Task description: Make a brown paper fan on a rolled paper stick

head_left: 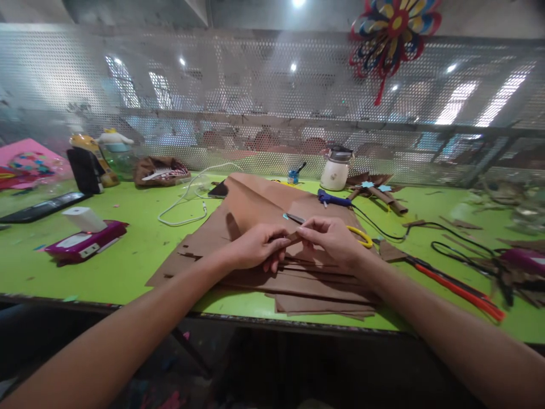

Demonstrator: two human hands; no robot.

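Over a stack of brown paper sheets [255, 199], my left hand [258, 247] and my right hand [330, 238] meet at their fingertips. Both pinch a small folded piece of brown paper [293, 236], one at each end. Scissors with a yellow handle [363, 236] lie on the stack beneath and behind my right hand, which hides their middle; the blades point left. A blue glue gun [334, 199] rests at the stack's far right corner, its black cord running right.
A purple power strip [87, 241] with a white charger stands left. Orange-handled cutters [457, 287] lie right. At the back are a white jar [335, 169], a small blue bottle [293, 176], a white cable [183, 220] and a brown bag [159, 172]. Perforated metal screening [255, 102] rises behind.
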